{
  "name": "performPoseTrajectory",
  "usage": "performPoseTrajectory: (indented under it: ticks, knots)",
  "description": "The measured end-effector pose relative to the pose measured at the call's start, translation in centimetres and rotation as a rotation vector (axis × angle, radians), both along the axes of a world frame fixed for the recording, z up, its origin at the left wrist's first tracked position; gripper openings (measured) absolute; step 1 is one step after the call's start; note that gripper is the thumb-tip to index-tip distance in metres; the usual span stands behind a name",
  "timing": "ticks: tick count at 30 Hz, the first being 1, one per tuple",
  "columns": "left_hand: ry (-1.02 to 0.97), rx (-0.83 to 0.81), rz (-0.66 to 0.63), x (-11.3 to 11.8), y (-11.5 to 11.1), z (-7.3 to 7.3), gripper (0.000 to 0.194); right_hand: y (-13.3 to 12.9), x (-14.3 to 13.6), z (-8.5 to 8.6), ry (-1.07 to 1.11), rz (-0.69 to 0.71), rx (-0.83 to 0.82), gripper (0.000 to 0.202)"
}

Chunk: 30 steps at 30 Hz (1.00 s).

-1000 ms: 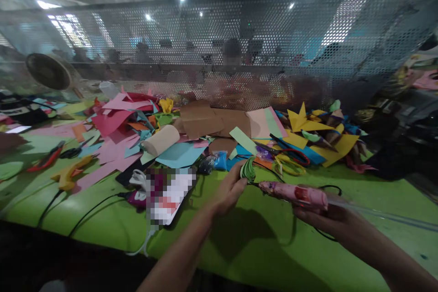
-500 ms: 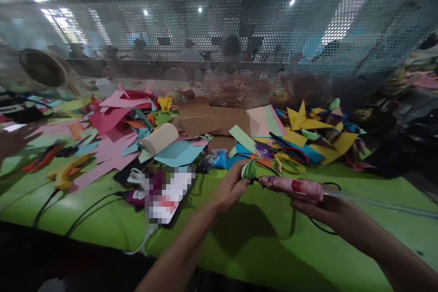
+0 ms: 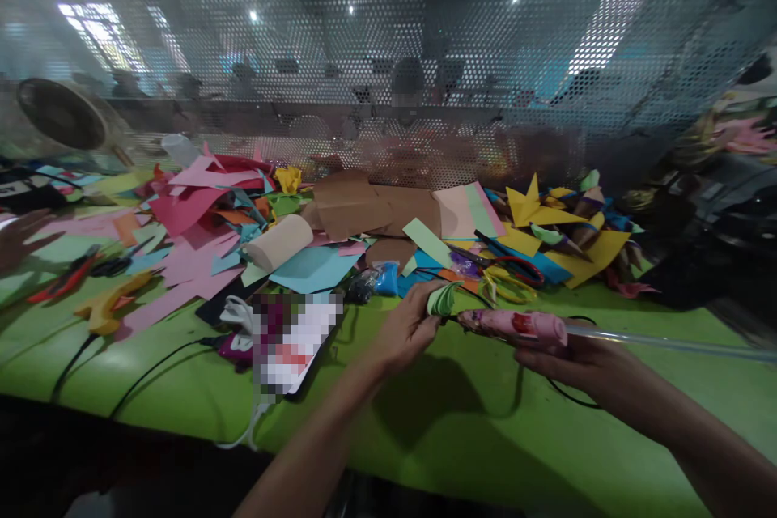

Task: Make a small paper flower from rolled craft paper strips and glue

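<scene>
Pinched in my left hand [image 3: 408, 330] is a light green piece of rolled, layered paper [image 3: 444, 299]. My right hand [image 3: 583, 364] is wrapped round a pink hot glue gun [image 3: 515, 327], and a long clear glue stick [image 3: 668, 341] juts from its back end. The gun's dark nozzle points left, right at the lower edge of the green paper; whether it touches, I cannot tell. Both hands are above the green table [image 3: 449, 453]. Behind them lie scissors with red-and-black handles [image 3: 515, 265] and yellow-handled scissors [image 3: 508, 288].
Coloured paper [image 3: 194, 259] is heaped along the back, below a perforated metal screen [image 3: 340, 40]. A yellow glue gun [image 3: 112, 307], red pliers [image 3: 64, 275], a phone [image 3: 300, 348] and cables lie on the left. Another person's hand [image 3: 21, 239] rests at the far left.
The view has shifted slightly, so the table things sit a little further left. Both hands keep nearly the same pose, the glue gun still at the green paper.
</scene>
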<state>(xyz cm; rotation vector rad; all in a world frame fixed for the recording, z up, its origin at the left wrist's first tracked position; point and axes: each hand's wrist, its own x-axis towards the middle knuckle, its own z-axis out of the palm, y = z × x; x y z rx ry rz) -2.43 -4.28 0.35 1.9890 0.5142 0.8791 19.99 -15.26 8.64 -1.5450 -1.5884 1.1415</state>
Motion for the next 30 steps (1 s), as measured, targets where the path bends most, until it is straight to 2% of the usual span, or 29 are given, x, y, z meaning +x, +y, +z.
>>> performPoseTrajectory:
  ticks: [8,17,26,30]
  knots:
    - [0.032,0.026,0.016,-0.04,-0.13,0.32,0.048,-0.05,0.10,-0.05,-0.027,-0.009,-0.041,0.049]
    - [0.030,0.014,0.021,-0.14,-0.27,0.28,0.047,0.08,0.14,-0.02,-0.043,0.020,-0.016,0.051]
    - [0.007,0.023,0.016,-0.14,-0.24,0.09,0.046,0.06,-0.16,0.52,0.019,0.051,0.016,0.043]
    - [0.012,0.023,0.022,-0.13,-0.25,0.19,0.046,-0.10,-0.11,0.38,-0.007,0.014,0.009,0.046]
